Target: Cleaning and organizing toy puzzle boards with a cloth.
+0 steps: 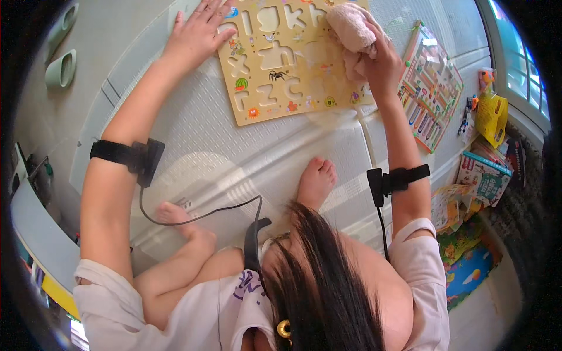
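A wooden alphabet puzzle board [303, 103] with letter-shaped recesses and small printed pictures lies on the white padded mat [197, 127] in front of me; the top of the picture cuts it off. My left hand [199, 30] rests with its fingers spread over the board's upper left edge and holds nothing. A pale pink cloth [353, 28] is bunched in my right hand [384, 66] at the board's right side. The cloth covers part of the upper right recesses, and a fold of it hangs down by the board's right edge.
Right of the board lies a printed maze board [432, 87]. Beyond it are a yellow plastic basket [491, 118], small toys and several books [485, 175]. A pair of pale green slippers [61, 70] is on the floor at left. A cable [206, 214] runs from my left arm strap across my lap.
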A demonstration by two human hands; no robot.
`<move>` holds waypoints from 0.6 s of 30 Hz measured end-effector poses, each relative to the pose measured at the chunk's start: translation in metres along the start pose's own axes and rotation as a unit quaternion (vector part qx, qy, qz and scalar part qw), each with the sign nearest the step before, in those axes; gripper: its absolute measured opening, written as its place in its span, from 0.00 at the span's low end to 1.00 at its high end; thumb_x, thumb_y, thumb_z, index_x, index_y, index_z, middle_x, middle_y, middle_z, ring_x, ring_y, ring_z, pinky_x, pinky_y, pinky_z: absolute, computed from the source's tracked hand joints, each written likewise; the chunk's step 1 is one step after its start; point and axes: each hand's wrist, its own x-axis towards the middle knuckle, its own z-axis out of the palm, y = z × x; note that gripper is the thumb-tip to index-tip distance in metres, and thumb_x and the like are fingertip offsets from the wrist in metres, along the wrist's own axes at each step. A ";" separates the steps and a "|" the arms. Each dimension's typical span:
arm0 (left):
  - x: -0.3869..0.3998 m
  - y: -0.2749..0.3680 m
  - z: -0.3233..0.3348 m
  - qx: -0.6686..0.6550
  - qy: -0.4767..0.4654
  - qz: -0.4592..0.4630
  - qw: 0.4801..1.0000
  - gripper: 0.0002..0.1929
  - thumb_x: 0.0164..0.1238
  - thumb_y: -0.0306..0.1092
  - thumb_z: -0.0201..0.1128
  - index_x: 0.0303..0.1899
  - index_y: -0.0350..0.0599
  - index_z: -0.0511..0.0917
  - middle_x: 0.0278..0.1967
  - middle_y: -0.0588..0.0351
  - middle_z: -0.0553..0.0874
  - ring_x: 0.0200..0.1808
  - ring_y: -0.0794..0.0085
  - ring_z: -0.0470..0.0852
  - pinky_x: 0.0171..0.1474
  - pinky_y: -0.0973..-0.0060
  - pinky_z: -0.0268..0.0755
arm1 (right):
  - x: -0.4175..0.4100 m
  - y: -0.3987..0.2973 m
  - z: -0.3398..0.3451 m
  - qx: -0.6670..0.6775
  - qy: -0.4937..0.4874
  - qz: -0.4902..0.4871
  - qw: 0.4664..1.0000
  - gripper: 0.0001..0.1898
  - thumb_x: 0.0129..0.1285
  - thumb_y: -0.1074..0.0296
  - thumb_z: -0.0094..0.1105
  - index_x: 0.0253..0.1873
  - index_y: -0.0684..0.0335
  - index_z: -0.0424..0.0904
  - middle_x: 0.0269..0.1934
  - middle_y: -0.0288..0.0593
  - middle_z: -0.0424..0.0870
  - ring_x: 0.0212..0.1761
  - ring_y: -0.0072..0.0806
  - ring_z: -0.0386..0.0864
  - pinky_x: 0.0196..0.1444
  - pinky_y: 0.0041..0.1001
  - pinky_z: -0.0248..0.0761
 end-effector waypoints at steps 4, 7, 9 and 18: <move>-0.001 0.001 -0.006 0.005 -0.027 -0.009 1.000 0.37 0.73 0.56 0.44 0.76 0.47 0.46 0.77 0.51 0.47 0.79 0.60 0.42 0.74 0.46 0.41 | -0.042 0.009 0.001 0.022 0.067 -0.092 0.993 0.26 0.53 0.82 0.59 0.58 0.51 0.78 0.48 0.49 0.83 0.46 0.45 0.82 0.46 0.37 0.77; -0.004 -0.007 0.001 -0.027 0.000 0.006 1.000 0.37 0.73 0.55 0.43 0.76 0.47 0.46 0.77 0.50 0.47 0.79 0.60 0.42 0.75 0.46 0.39 | -0.094 0.003 -0.011 0.039 0.022 -0.056 0.997 0.26 0.51 0.83 0.63 0.58 0.60 0.77 0.57 0.47 0.81 0.59 0.44 0.78 0.61 0.37 0.71; -0.004 -0.006 0.000 -0.049 0.030 0.030 0.998 0.36 0.73 0.55 0.43 0.76 0.47 0.46 0.77 0.50 0.47 0.79 0.60 0.42 0.75 0.46 0.38 | -0.114 0.000 -0.022 0.035 0.018 -0.043 0.998 0.26 0.52 0.83 0.63 0.58 0.60 0.77 0.57 0.47 0.81 0.59 0.45 0.78 0.62 0.37 0.71; -0.002 -0.002 0.001 -0.048 0.024 0.018 0.998 0.36 0.73 0.53 0.45 0.75 0.43 0.50 0.77 0.49 0.49 0.78 0.58 0.43 0.74 0.44 0.40 | -0.144 -0.090 0.028 0.178 -0.044 -0.147 0.972 0.22 0.53 0.77 0.60 0.55 0.54 0.82 0.56 0.48 0.80 0.56 0.44 0.79 0.60 0.41 0.71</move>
